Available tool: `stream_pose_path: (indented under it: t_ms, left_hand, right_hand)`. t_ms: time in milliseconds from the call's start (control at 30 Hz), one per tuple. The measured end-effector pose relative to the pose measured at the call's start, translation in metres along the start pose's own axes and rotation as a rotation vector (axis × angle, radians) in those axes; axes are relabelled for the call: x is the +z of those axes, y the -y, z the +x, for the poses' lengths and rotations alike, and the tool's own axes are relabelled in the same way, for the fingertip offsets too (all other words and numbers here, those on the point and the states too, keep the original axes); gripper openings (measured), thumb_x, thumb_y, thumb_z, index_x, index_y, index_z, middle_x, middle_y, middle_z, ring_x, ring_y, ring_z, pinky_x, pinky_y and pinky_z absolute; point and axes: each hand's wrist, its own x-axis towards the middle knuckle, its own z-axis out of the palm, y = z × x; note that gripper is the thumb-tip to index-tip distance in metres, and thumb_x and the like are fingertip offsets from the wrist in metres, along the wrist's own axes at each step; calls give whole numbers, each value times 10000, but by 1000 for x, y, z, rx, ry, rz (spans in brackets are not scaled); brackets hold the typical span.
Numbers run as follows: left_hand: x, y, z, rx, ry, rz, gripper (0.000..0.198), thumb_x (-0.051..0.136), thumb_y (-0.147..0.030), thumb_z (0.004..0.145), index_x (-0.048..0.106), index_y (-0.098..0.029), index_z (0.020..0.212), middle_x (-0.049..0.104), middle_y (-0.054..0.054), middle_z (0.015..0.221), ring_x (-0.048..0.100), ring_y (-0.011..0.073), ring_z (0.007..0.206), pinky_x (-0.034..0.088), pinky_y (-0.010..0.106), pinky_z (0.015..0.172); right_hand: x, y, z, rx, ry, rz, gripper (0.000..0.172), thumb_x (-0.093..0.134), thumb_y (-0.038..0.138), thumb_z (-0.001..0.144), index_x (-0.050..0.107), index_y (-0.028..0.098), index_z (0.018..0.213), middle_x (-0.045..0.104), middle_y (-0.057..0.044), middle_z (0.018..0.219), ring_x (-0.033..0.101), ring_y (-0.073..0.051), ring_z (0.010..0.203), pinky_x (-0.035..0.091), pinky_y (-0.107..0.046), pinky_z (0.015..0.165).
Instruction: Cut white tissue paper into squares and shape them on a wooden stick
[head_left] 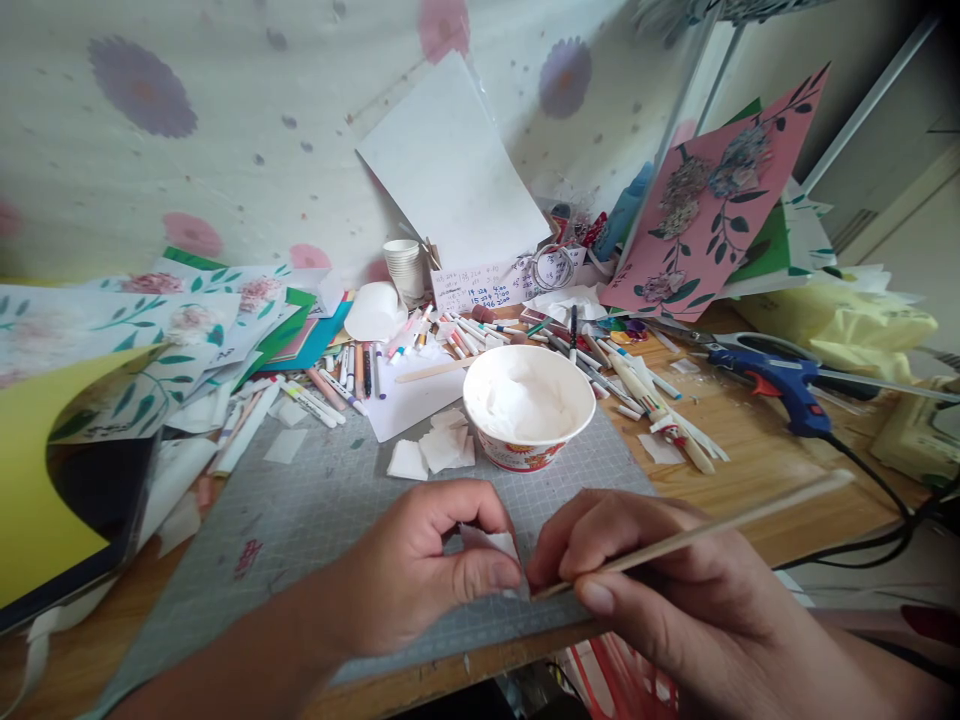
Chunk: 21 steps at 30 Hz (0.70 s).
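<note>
My left hand (442,575) pinches a small piece of white tissue paper (487,542) between thumb and fingers, above the front of the grey cutting mat (300,560). Just to its right, my right hand (652,570) grips a thin wooden stick (720,522), whose lower tip meets the paper near my left fingertips. Beyond both hands stands a paper bowl (529,410) with a red pattern and a white creamy substance inside. Several white paper squares (435,448) lie on the mat left of the bowl.
Markers (352,370) crowd the back of the desk. A blue glue gun (780,385) with a black cable lies at right. Flower pictures on paper, one a pink card (720,200), stand at both sides. Paper cups (405,270) are stacked behind; a yellow sheet (67,450) leans at left.
</note>
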Motion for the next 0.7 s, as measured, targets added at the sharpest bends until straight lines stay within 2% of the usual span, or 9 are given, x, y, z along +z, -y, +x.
stream_pose_path:
  t_ms: [167,300,400,467,500,533,600,700]
  left_hand:
    - [0,-1,0,8,6,-14,302,661,-442,782,582,-158,720,539,-28,653,443,112,611,356,217,575]
    - [0,1,1,40,11,-2,257,646,-416,806,585,-169,771,546,-27,690,464,119,651,370,221,612]
    - [1,5,1,135,-132,39,209,643,-368,821,562,-208,929,541,-16,807,490,141,754,391,237,682]
    - [0,7,-1,241,-272,99,162,625,-336,839,532,-226,913,500,-21,814,473,140,764,383,236,683]
    - [-1,7,-2,290,-302,125,133,608,-325,852,521,-224,860,478,-26,783,460,134,736,375,233,664]
    - [-2,7,-3,329,-299,145,140,598,-317,859,511,-219,811,461,-31,749,448,128,704,367,231,644]
    - [-2,6,-4,361,-211,160,170,621,-317,840,516,-206,767,466,-34,714,452,122,668,366,231,625]
    - [-1,1,-4,305,-64,182,207,701,-335,764,569,-182,806,548,-9,756,512,141,705,399,244,664]
  right_hand:
    - [0,1,0,4,-14,-14,106,511,120,884,592,184,859,677,-80,874,640,-178,768,525,-296,671]
    - [0,1,1,-11,-19,-10,114,514,104,877,607,168,861,679,-84,877,641,-179,790,516,-294,692]
    - [0,-2,2,-33,-45,24,138,511,95,888,626,172,888,675,-70,891,638,-166,824,507,-272,722]
    - [0,-5,1,-42,-62,61,148,510,93,896,628,182,907,673,-62,905,634,-161,850,505,-266,742]
    - [0,-6,0,-43,-67,81,148,510,96,900,626,187,913,672,-59,911,634,-161,857,506,-268,748]
    - [0,-7,0,-40,-72,99,143,511,104,904,623,193,917,671,-57,913,635,-163,860,509,-275,753]
    - [1,-8,-2,-44,-82,126,127,518,124,908,618,204,915,668,-52,913,638,-171,862,516,-293,756]
    - [3,-10,-2,-47,-99,120,107,530,147,908,619,207,908,665,-52,897,642,-180,851,518,-311,751]
